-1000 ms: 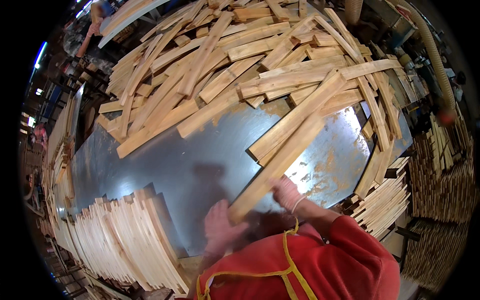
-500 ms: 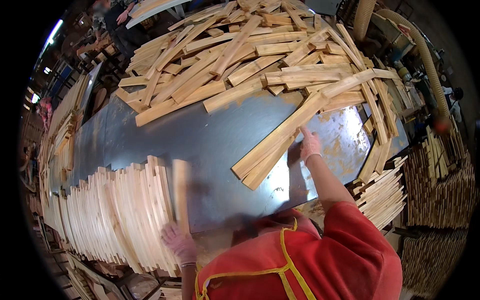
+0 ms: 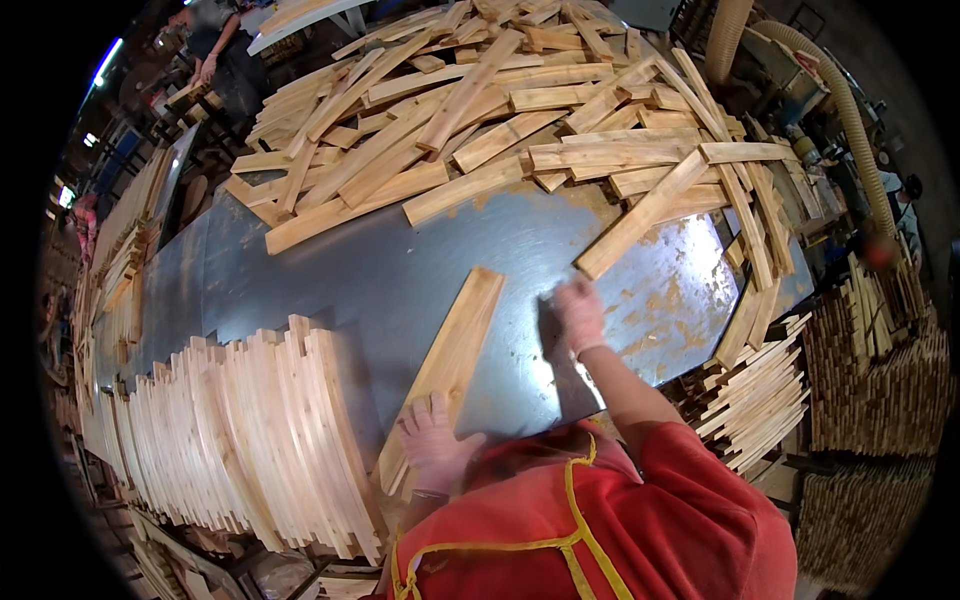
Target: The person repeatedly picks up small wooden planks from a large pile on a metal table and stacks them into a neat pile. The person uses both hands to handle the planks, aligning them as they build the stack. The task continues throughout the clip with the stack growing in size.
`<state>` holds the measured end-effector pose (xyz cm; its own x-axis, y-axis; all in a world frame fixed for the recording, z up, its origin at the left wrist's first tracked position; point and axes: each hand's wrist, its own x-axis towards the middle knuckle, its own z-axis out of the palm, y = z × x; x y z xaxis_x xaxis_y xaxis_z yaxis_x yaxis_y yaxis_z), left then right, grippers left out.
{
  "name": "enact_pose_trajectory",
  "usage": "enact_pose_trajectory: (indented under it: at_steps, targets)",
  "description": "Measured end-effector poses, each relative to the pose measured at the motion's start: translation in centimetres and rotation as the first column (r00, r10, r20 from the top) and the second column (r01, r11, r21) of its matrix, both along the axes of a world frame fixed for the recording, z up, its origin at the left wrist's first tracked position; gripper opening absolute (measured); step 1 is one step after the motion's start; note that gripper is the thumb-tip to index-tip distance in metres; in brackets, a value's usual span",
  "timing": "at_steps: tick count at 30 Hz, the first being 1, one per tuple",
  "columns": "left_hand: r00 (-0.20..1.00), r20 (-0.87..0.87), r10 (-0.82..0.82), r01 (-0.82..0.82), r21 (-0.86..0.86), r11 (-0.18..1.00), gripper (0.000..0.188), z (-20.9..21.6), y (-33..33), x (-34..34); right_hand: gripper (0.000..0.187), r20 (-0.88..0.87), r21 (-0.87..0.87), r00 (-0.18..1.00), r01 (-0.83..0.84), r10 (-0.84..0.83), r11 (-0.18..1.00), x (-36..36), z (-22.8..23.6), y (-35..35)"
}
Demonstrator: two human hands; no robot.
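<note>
My left hand [image 3: 437,447], in a pale pink glove, lies with its fingers spread flat on the near end of a wooden board [image 3: 462,335]. The edge of what looks like another board shows beneath that end. My right hand [image 3: 580,316], gloved too, hangs over the metal table just below the near end of a slanting board [image 3: 645,213]. Its fingers look curled but are blurred, and whether they touch that board is unclear. Left of my left hand, a row of pale boards [image 3: 250,430] stands on edge, packed side by side.
A large heap of loose boards [image 3: 480,130] covers the far side of the metal table [image 3: 300,270]. More boards are stacked at the right [image 3: 870,380]. A ribbed hose [image 3: 855,110] hangs at the far right. Another person [image 3: 222,60] stands at the far left.
My left hand has moved right, from a board at the row's end onto the slanting board. That board has shifted left, away from the heap. My right hand has come nearer and left.
</note>
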<state>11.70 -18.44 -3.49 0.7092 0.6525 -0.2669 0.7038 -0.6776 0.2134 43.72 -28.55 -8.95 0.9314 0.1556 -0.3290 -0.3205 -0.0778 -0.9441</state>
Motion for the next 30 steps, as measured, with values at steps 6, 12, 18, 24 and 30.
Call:
enact_pose_trajectory:
  at_steps: [6,12,18,24,30]
  targets:
    - [0.986,-0.163,0.02,0.003,0.138,0.99,0.116,-2.5,0.9,0.3,0.087,0.346,-0.416,0.833,0.549,-0.432,0.725,15.9,-0.5,-3.1]
    - [0.988,-0.116,0.099,-0.112,-0.112,0.987,0.107,-0.3,6.4,0.1,0.053,-0.23,0.378,0.967,0.19,-0.107,0.906,15.8,-4.2,-3.1]
    - [0.944,-0.117,0.308,-0.326,-0.201,0.924,0.098,-1.7,5.8,-1.5,0.031,-0.45,0.821,0.793,0.186,0.41,0.54,4.7,-4.4,-1.8]
    - [0.932,-0.07,0.356,-0.361,-0.101,0.927,0.092,-1.7,2.8,-6.2,0.045,-0.575,0.594,0.725,0.051,0.379,0.803,-3.3,-1.8,3.4]
    - [0.943,0.035,0.33,-0.318,0.375,0.87,0.084,-1.9,1.4,-18.6,0.053,-0.46,0.509,0.778,-0.164,0.428,0.845,-9.2,-1.5,6.0]
